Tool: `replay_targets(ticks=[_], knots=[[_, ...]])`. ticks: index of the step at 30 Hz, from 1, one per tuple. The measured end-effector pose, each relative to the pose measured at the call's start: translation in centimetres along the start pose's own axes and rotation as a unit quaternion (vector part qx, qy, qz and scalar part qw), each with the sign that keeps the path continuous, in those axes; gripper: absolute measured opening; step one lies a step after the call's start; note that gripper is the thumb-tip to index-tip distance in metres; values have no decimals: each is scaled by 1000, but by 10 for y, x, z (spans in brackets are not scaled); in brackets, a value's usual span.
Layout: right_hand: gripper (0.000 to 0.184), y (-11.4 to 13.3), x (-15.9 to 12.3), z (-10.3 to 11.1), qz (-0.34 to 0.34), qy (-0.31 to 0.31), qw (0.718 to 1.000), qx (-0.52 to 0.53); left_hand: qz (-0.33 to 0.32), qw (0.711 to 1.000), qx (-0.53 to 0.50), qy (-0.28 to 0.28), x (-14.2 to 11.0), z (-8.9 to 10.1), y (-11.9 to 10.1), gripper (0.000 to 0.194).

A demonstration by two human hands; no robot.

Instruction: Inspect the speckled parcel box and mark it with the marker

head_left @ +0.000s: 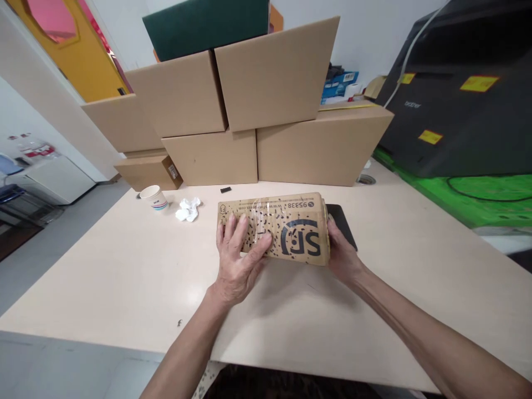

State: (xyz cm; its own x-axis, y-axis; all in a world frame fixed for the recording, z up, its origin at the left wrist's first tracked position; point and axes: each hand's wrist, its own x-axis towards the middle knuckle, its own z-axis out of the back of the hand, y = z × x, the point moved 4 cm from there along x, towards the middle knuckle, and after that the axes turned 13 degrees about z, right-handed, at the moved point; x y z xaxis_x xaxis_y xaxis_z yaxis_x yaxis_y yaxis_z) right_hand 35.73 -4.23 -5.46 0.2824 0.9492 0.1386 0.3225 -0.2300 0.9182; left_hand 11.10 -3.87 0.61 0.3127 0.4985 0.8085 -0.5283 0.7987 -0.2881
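A small brown cardboard box is held between my two hands above the table. Its printed side, with a dark logo, black specks and strips of clear tape, faces me, and the lettering is upside down. My left hand lies across the left part of that side, thumb and fingers spread over it. At the box's right end, my right hand grips the edge; most of its fingers are hidden. Behind this end, a flat black object shows in part on the table.
Large plain cartons are stacked along the table's back, a green box on top. A paper cup, crumpled white tissue and a small black piece lie left on the pale table. A dark machine stands at right.
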Motion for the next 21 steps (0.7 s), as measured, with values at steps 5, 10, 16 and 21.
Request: replay_targets(ticks=[5,10,16,21], knots=[[58,6,2,8,28,-51,997,-46,18,999,-22,23,0,1,4,82],[55,-2,6,17,9,-77,996,-53,216,974,-72,-1,0,7,25,78],[52,-11,8,20,-54,-75,995,-37,359,895,-260,53,-6,-3,40,88],[35,-10,4,13,-74,-1,997,-26,360,899,-246,33,0,4,36,86]])
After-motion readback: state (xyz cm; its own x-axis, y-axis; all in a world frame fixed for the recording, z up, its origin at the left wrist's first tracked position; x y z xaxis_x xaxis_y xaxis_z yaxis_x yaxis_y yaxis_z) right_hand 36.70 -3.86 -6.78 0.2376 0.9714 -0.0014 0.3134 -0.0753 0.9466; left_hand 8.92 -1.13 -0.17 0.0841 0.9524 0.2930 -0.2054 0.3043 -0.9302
